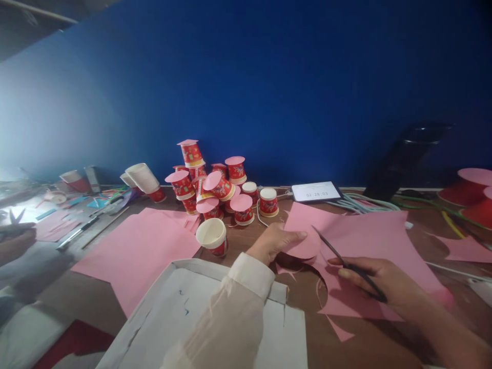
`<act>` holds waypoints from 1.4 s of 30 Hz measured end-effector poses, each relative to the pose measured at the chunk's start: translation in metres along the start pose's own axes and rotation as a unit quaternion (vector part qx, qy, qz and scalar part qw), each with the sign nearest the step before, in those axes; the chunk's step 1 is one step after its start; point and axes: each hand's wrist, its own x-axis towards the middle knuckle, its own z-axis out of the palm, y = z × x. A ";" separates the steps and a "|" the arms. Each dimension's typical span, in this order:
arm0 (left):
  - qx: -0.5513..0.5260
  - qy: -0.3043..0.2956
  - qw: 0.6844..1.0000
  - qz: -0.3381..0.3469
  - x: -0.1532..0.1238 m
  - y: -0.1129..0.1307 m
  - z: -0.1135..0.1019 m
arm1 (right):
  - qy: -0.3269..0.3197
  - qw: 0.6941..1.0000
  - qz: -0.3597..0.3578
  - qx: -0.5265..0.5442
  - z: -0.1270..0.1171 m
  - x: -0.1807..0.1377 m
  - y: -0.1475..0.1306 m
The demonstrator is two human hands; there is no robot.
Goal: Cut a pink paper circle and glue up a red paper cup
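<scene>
Over the counter point(323, 351), my right grip point(374, 277) holds the scissors point(333, 250) by the handles; left grip point(271, 242) pinches pink paper point(308, 248) close to the blade tip point(316, 231), likely so it won't flex

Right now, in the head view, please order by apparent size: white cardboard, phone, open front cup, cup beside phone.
1. White cardboard, largest
2. Phone and open front cup: about alike, the cup nearer, so unranked
3. Cup beside phone, smallest
</scene>
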 end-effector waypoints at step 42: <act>-0.408 0.055 0.908 0.076 0.000 -0.023 0.069 | 0.141 0.985 -0.085 0.060 0.036 0.016 0.014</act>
